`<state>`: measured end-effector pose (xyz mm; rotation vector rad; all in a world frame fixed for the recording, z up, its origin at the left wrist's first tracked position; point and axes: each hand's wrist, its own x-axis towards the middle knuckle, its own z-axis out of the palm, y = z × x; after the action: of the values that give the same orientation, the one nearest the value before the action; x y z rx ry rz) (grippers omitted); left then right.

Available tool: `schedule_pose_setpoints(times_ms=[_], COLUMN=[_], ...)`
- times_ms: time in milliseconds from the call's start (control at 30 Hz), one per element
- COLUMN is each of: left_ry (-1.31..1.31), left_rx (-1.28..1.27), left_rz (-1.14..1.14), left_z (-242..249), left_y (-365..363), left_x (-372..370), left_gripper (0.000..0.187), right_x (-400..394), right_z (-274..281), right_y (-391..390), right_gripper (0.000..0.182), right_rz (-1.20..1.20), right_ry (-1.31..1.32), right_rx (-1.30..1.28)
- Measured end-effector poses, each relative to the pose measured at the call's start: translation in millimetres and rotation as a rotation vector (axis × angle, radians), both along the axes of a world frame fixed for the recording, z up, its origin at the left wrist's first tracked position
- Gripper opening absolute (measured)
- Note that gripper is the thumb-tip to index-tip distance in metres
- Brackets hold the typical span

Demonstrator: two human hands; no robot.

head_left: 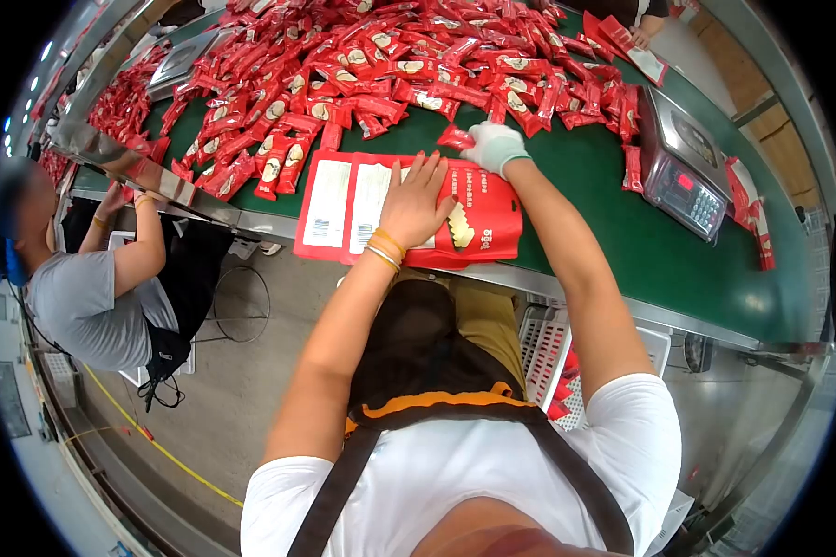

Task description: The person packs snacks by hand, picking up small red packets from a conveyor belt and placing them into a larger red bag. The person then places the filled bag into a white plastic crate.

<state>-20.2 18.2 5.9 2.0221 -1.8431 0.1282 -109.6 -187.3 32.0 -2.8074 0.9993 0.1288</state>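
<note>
My left hand [418, 206] is bare and lies flat, fingers stretched out, on a red printed pouch [488, 223]. Under and beside it, other red pouches with white label panels [325, 206] overlap at the table's near edge. At the pouch's upper right corner is my right hand [495, 148], in a pale glove with its fingers closed. A small red packet [455, 138] sticks out from the left side of those fingers. Beyond both hands, a large heap of similar red packets [362, 65] covers the far side of the green table [585, 204].
A digital scale [683, 162] stands to the right, with another scale [181, 65] at the far left. A co-worker in a grey shirt [93, 297] sits at left. Another person's hand [641, 37] shows at the far right. White baskets [543, 343] stand below the table.
</note>
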Motion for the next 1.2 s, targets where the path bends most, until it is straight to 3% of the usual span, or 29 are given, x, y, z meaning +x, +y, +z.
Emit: schedule_pose_setpoints(times_ms=[67,133,233,267,333,400,433,467,533,667,800,1033,1200], left_ry=[-0.084,-0.039,0.032,0.044,0.052,0.042,0.049,0.063,0.043,0.044,-0.038,-0.031,-0.033], left_rx=[0.002,-0.003,-0.008,0.014,0.025,0.031,0.023,0.016,0.024,0.061,0.082,0.082,0.125], left_rz=[0.072,0.067,0.062,0.059,0.054,0.066,0.057,0.037,0.05,-0.008,-0.006,0.012,0.034], left_z=[1,-3,-7,-6,-7,-5,-4,-4,0,1,2,2,-6], left_y=[3,4,-3,-2,-2,-1,0,0,5,6,5,9,-5], left_x=[-4,-2,0,2,-1,0,1,1,7,9,4,4,18], left_gripper=[0.064,0.065,0.066,0.066,0.065,0.065,0.064,0.064,0.063,0.062,0.066,0.07,0.063], right_x=[-22,-77,-185,-184,-181,-147,-125,-115,-80,-74,-83,-33,-30], right_z=[3,6,2,3,21,18,22,-5,-78,-69,-56,-95,-89], right_y=[-11,-6,15,21,55,61,58,57,53,56,60,77,82], right_gripper=[0.046,0.046,0.053,0.047,0.043,0.039,0.046,0.046,0.053,0.053,0.053,0.052,0.052], right_rz=[-0.127,-0.185,-0.208,-0.23,-0.079,-0.23,-0.293,-0.294,-0.081,0.297,0.464,0.492,0.541], right_ry=[-0.148,-0.537,-0.417,-0.464,-0.398,-0.427,-0.351,-0.351,-0.949,-0.582,-0.379,-0.557,-0.576], right_rx=[-0.001,-0.119,0.146,0.121,0.365,0.651,0.892,0.892,1.166,0.886,0.694,0.448,0.374])
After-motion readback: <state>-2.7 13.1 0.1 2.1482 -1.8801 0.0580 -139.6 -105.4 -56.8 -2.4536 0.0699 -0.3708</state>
